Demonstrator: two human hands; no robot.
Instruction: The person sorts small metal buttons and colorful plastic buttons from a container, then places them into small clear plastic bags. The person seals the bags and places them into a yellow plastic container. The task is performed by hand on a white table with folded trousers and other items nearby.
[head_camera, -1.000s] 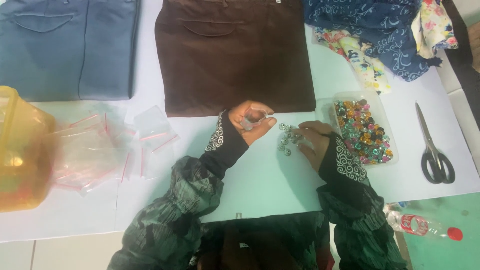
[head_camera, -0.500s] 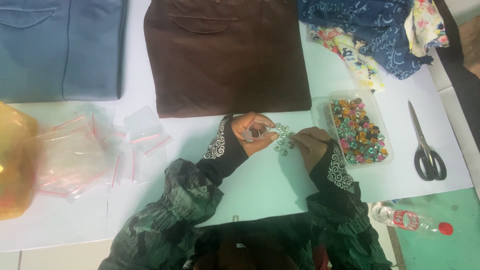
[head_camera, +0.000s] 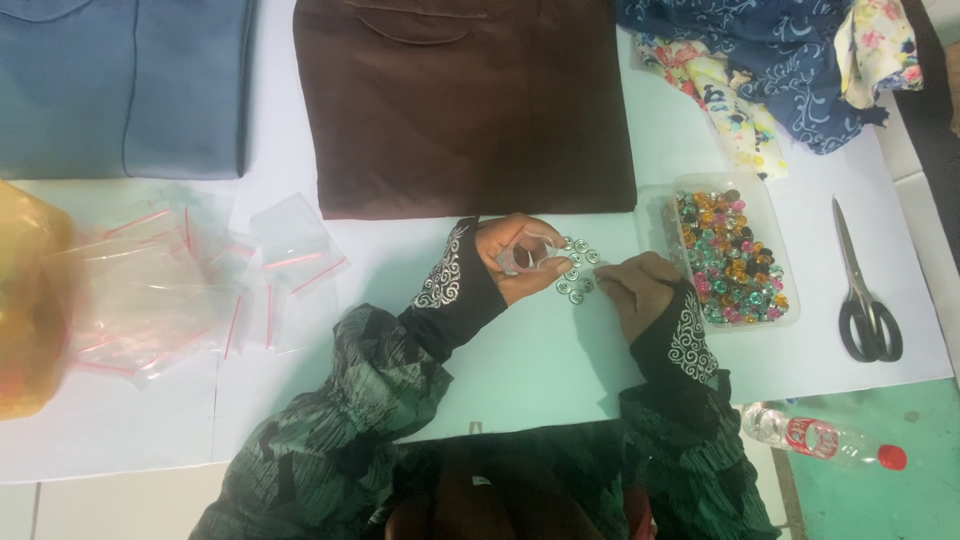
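Silver snaps (head_camera: 577, 268) lie loose; our left hand (head_camera: 515, 262) pinches a clear bag (head_camera: 527, 256), right hand (head_camera: 632, 290) fingers together. Any nudge could scatter them.

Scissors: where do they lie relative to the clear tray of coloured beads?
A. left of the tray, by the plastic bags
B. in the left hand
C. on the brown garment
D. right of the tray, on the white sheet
D: the scissors lie flat on the white sheet, just right of the bead tray, no hand touching them.

1 head view, steep downward over white table (head_camera: 560, 370), close.
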